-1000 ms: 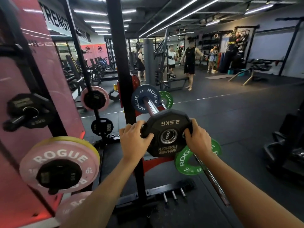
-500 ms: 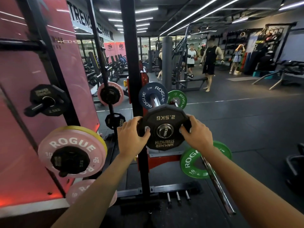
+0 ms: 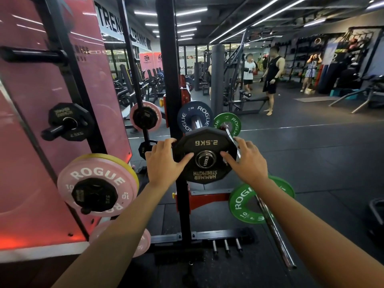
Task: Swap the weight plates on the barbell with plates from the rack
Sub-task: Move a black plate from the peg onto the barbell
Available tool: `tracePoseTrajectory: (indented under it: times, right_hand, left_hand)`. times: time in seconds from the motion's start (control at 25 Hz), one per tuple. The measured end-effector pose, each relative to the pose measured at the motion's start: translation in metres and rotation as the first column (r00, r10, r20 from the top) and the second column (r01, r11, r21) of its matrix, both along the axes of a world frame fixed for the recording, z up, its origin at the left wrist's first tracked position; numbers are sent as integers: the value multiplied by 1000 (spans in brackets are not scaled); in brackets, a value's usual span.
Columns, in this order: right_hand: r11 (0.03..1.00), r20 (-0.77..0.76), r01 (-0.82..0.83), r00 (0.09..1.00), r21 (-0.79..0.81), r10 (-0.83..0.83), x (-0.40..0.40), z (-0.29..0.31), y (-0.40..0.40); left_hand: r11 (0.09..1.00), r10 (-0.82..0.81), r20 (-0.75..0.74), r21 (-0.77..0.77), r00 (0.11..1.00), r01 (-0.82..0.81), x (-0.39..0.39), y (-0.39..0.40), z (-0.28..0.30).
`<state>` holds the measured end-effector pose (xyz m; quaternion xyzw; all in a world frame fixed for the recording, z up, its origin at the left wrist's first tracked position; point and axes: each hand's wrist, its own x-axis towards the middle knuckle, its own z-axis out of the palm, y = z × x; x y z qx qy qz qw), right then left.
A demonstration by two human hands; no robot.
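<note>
Both hands clamp the black twelve-sided 2.5KG plate on the chrome barbell sleeve: left hand at nine o'clock, right hand at three. The black rack upright crowds the left; a green Rogue plate sits at five o'clock.

Head view looks forward, slightly down (close) at rack

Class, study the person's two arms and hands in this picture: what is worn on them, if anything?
Nothing shows on either: both forearms are bare as far as the frame's lower edge, no sleeves in view. The left hand and right hand carry no gloves, rings, watch or wristband.
</note>
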<state>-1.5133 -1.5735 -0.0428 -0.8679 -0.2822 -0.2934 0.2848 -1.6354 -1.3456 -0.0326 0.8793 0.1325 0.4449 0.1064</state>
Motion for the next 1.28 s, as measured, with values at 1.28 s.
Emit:
tracePoseTrajectory:
  times: [1.28]
  right_hand:
    - [999,-113,50,992,-17,-52,261,9,156]
  left_hand:
    - [979,60,7,-195,998,-58,269,138,-15]
